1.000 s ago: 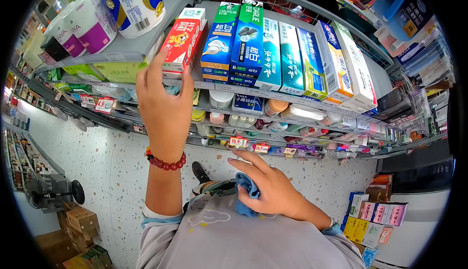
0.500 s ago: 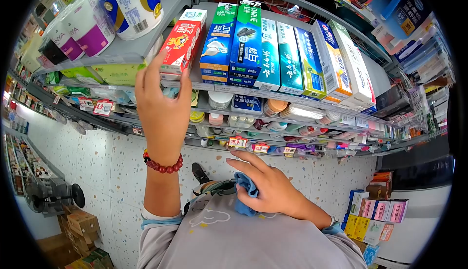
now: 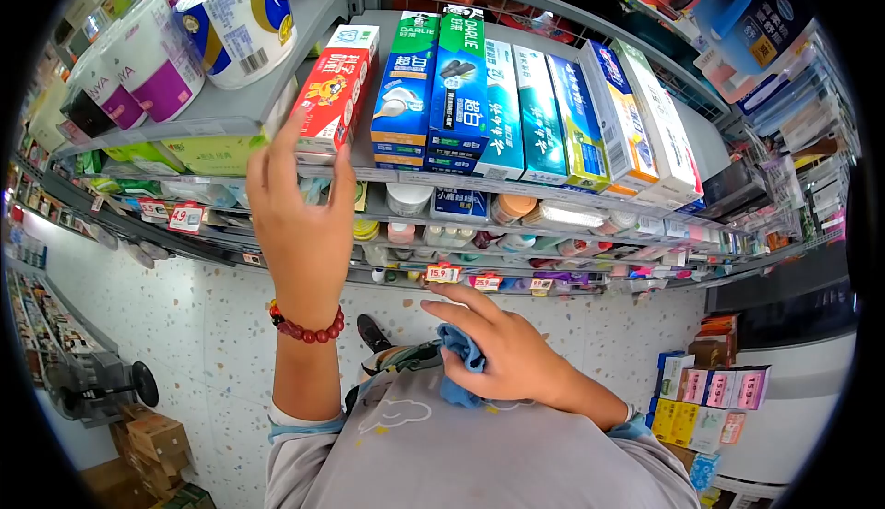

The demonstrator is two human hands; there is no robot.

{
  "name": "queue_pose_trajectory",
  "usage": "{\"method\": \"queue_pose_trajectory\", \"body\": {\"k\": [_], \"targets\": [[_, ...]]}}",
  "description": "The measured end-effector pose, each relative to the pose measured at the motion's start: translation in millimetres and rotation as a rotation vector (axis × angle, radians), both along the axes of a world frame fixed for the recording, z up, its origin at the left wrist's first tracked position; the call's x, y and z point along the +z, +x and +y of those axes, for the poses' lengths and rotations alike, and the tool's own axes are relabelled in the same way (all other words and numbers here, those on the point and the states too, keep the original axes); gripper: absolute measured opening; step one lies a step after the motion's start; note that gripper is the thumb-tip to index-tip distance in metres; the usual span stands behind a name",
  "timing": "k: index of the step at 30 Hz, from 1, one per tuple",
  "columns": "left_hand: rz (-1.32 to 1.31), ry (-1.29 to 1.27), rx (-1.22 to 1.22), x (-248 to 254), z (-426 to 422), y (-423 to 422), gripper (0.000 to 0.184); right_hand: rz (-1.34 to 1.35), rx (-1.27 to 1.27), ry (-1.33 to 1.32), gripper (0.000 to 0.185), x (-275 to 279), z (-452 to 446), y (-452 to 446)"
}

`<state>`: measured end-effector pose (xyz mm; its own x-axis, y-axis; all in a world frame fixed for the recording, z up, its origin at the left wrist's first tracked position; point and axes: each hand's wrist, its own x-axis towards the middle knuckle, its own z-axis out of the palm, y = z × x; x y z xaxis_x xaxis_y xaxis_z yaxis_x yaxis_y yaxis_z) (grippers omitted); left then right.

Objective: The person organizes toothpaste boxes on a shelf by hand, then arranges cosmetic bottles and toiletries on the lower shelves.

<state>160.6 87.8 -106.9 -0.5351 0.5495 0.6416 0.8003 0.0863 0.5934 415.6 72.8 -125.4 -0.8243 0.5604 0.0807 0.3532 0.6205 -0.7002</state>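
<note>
A red toothpaste box [image 3: 336, 89] lies at the left end of a row of boxes on the top shelf. My left hand [image 3: 302, 214], with a red bead bracelet on its wrist, is at the box's near end, thumb and fingers spread at its two sides. Right of it are blue and green Darlie boxes [image 3: 458, 85], then teal boxes [image 3: 499, 117] and a white box [image 3: 659, 126]. Low in front of my body, my right hand [image 3: 507, 348] holds a crumpled blue cloth [image 3: 460, 361] against its palm, index finger stretched out.
Paper rolls [image 3: 238, 22] stand on the grey shelf at the left. Lower shelves hold jars [image 3: 407, 197] and bottles behind price tags [image 3: 443, 273]. A fan [image 3: 101, 378] and cartons [image 3: 157, 433] are at the lower left; stacked boxes [image 3: 708, 408] are at the lower right.
The view has shifted a little, so the shelf sits slightly lower and further left. My left hand has moved slightly down with the shelf, still at the red box. My right hand keeps the cloth.
</note>
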Motion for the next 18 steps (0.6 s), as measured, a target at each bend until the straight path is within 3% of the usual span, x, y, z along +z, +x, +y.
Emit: {"method": "queue_pose_trajectory", "body": {"k": [6,9,11,12,14,15,17,18], "targets": [[0.029,0.028,-0.016,-3.0,-3.3,-3.0,0.054,0.029,0.02,0.044,0.059,6.8,5.6,-11.3],[0.181,0.115,0.014,6.7,-31.7,-1.7,0.059,0.048,0.018,0.061,0.058,19.0,14.2,-17.9],[0.144,0.173,-0.158,5.7,-69.7,-3.7,0.082,0.154,0.053,0.029,0.056,33.7,22.9,-25.2],[0.137,0.179,-0.163,1.7,-78.6,2.0,0.082,0.146,0.047,0.034,0.056,41.1,28.3,-32.1],[-0.734,0.28,-1.042,-4.3,-90.9,18.1,0.108,0.304,0.117,0.107,0.054,54.7,33.4,-50.7],[-0.862,0.185,-1.116,-8.4,-95.3,24.3,0.123,0.293,0.11,0.117,0.054,60.3,29.5,-60.5],[-0.843,0.13,-1.183,-39.7,-95.1,20.8,0.124,0.244,0.131,-0.104,0.057,73.6,22.0,-80.8],[-0.951,0.203,-1.113,-42.4,-94.3,23.5,0.122,0.148,0.152,-0.056,0.056,84.9,25.9,-89.4]]}}
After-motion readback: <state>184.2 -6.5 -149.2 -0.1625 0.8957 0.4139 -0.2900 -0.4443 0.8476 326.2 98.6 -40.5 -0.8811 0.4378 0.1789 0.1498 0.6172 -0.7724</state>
